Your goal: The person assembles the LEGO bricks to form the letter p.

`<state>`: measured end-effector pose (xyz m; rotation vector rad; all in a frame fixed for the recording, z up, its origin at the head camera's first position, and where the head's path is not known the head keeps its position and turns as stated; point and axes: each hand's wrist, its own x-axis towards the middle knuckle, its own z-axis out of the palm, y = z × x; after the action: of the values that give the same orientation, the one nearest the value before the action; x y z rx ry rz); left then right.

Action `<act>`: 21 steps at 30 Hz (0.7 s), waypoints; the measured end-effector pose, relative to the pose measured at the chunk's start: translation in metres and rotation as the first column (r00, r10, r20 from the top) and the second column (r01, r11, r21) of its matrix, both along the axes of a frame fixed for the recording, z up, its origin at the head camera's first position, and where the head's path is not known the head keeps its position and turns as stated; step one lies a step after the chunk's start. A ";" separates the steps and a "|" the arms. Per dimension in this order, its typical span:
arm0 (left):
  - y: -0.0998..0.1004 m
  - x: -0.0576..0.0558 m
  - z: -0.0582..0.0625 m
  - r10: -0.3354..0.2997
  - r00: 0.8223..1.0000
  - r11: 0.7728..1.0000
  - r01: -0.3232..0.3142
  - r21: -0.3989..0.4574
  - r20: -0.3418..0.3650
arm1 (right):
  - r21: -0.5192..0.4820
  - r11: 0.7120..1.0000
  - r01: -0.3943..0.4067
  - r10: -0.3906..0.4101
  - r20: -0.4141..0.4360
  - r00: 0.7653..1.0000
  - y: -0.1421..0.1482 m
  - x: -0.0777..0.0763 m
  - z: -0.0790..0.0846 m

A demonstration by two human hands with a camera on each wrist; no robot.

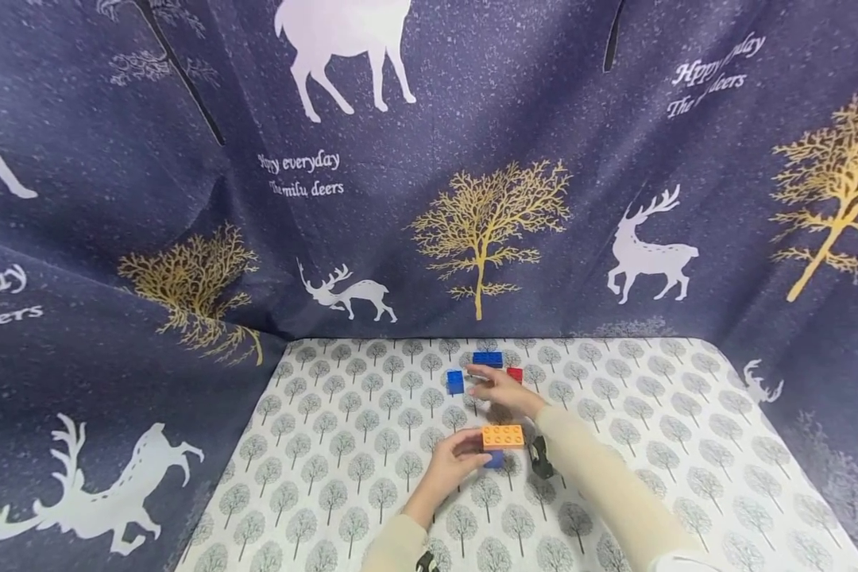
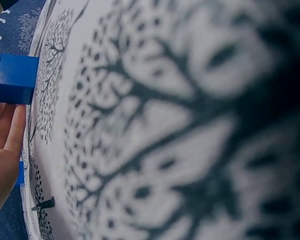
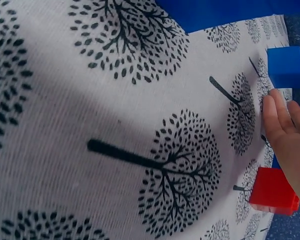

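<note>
My left hand (image 1: 452, 465) holds a small stack of toy building bricks between thumb and fingers, an orange brick (image 1: 503, 436) above a blue brick (image 1: 494, 459). In the left wrist view, the fingers (image 2: 12, 127) lie against the blue part of the stack (image 2: 15, 75). Farther forward, my right hand (image 1: 506, 391) reaches with extended fingers towards a small blue brick (image 1: 455, 382), just to its left. The right wrist view has that small blue brick (image 3: 286, 67) near the fingertips (image 3: 271, 102); whether they touch is unclear. Nothing shows in the right hand's grasp.
A longer blue brick (image 1: 487, 360) lies beyond the right hand, and a red brick (image 1: 515, 375) sits just behind it to the right. The white tree-print cloth (image 1: 343, 492) covers the table. A dark curtain with deer (image 1: 654, 254) hangs along the back and sides.
</note>
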<state>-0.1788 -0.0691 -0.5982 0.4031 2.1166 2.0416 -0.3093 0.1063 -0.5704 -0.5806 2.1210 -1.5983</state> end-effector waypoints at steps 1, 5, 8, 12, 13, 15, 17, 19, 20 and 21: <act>0.000 0.000 0.000 0.000 1.000 1.000 0.000 -0.002 -0.002 | 0.010 1.000 -0.001 0.001 -0.008 1.000 -0.001 0.000 0.000; 0.000 0.000 -0.001 -0.001 1.000 1.000 0.001 -0.012 0.002 | 0.045 0.999 -0.006 0.007 -0.022 1.000 -0.005 -0.001 0.000; -0.001 0.000 -0.001 -0.001 1.000 1.000 0.001 -0.021 0.001 | 0.074 0.997 0.012 -0.012 -0.009 1.000 -0.010 -0.005 -0.002; -0.001 -0.001 -0.001 0.003 1.000 1.000 -0.003 -0.024 -0.005 | 0.118 0.992 0.047 -0.047 0.002 0.999 -0.015 -0.008 -0.004; -0.001 0.000 0.000 0.005 1.000 1.000 -0.005 -0.024 -0.004 | 0.128 0.990 0.054 -0.054 0.000 0.999 -0.016 -0.009 -0.004; -0.001 0.000 -0.001 0.007 1.000 1.000 -0.007 -0.023 -0.007 | 0.151 0.986 0.064 -0.063 -0.007 0.998 -0.017 -0.009 -0.003; -0.002 -0.001 -0.002 0.010 1.000 1.000 -0.010 -0.027 -0.005 | 0.164 0.983 0.082 -0.081 -0.009 0.997 -0.019 -0.009 -0.003; -0.002 -0.001 -0.002 0.012 1.000 0.999 -0.012 -0.033 -0.003 | 0.176 0.979 0.100 -0.099 -0.016 0.995 -0.020 -0.010 -0.004; -0.003 -0.001 -0.002 0.010 1.000 0.999 -0.010 -0.032 -0.005 | 0.178 0.978 0.111 -0.110 -0.016 0.994 -0.020 -0.011 -0.005; -0.003 -0.001 -0.002 0.012 1.000 0.999 -0.012 -0.035 -0.004 | 0.181 0.976 0.120 -0.118 -0.022 0.993 -0.020 -0.011 -0.005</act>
<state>-0.1796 -0.0718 -0.6007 0.3904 2.1591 2.0088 -0.3202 0.0861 -0.5758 -0.4103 2.3182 -1.4420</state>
